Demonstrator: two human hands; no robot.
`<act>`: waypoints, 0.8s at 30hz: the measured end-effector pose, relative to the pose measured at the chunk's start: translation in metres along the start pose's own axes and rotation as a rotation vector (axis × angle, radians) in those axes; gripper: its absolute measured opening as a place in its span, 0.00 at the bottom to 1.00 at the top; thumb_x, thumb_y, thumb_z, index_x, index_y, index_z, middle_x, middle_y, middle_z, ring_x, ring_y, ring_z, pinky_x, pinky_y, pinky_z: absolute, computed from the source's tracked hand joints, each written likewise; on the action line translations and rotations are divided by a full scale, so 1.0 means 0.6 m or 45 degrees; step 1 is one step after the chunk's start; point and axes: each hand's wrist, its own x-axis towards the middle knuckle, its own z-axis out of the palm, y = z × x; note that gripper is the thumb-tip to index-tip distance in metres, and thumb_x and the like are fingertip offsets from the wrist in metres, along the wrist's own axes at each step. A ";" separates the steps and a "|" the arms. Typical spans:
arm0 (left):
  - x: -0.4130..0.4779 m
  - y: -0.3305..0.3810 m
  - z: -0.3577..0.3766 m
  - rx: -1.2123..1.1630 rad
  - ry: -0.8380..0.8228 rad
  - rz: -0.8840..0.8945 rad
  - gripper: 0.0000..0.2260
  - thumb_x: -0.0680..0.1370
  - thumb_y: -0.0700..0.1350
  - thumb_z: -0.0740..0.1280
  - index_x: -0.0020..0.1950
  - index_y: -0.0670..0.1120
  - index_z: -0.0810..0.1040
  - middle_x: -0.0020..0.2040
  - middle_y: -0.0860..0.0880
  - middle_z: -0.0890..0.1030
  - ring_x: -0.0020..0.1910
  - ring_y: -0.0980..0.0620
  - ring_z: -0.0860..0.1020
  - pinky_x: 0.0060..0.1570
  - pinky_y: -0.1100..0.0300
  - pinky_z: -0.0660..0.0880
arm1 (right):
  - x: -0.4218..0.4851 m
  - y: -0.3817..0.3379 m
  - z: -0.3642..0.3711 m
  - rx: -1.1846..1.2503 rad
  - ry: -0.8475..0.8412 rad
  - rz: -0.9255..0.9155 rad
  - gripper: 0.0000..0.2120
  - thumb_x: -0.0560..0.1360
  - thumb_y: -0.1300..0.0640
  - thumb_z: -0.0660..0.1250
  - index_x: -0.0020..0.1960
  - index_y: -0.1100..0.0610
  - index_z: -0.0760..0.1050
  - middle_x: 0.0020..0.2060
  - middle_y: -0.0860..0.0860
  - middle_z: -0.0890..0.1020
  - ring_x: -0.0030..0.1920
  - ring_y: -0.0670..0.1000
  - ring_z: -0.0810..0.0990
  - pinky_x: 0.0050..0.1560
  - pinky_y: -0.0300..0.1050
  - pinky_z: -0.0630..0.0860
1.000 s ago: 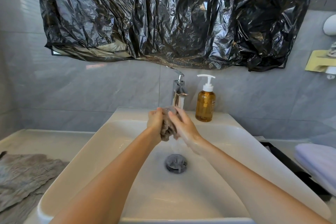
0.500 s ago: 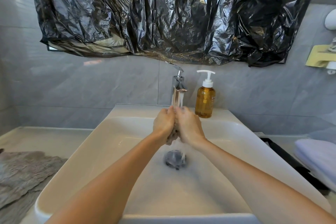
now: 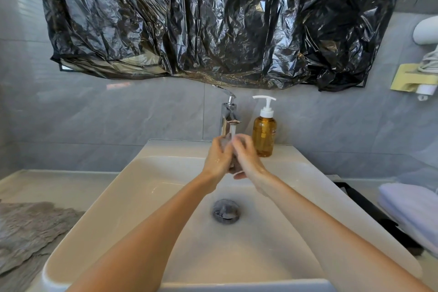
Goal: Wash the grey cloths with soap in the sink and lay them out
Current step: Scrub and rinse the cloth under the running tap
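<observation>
Here, left hand [image 3: 218, 158] and right hand [image 3: 247, 157] clasped round a bunched grey cloth [image 3: 234, 166], under the running tap [image 3: 228, 114]

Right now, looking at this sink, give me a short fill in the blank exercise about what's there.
1. The left hand and right hand hold a grey ___ under the running tap.
2. The amber soap bottle stands to the ___ of the tap.
3. More grey fabric lies on the counter ___ of the sink.
4. The crinkled plastic sheet above the tap is ___.
Missing: cloth; right; left; black.
</observation>
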 end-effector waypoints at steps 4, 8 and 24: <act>0.009 -0.019 -0.020 0.185 0.136 0.001 0.22 0.78 0.60 0.60 0.56 0.41 0.72 0.37 0.49 0.79 0.31 0.52 0.76 0.30 0.60 0.71 | -0.011 0.001 0.034 -0.058 0.027 -0.142 0.14 0.81 0.41 0.53 0.52 0.51 0.67 0.49 0.59 0.80 0.41 0.54 0.83 0.34 0.44 0.80; 0.011 -0.024 -0.023 0.373 0.206 0.068 0.21 0.75 0.65 0.53 0.41 0.50 0.76 0.39 0.44 0.81 0.35 0.46 0.78 0.36 0.57 0.71 | -0.007 0.007 0.033 -0.065 0.065 -0.154 0.14 0.80 0.40 0.54 0.45 0.48 0.68 0.43 0.56 0.82 0.41 0.56 0.83 0.36 0.49 0.79; 0.003 0.014 -0.045 -0.326 -0.190 -0.360 0.23 0.78 0.61 0.62 0.65 0.45 0.72 0.58 0.43 0.79 0.55 0.46 0.79 0.49 0.55 0.78 | 0.014 0.009 -0.014 0.320 0.027 0.531 0.28 0.82 0.39 0.45 0.57 0.59 0.74 0.41 0.58 0.81 0.38 0.54 0.78 0.31 0.43 0.73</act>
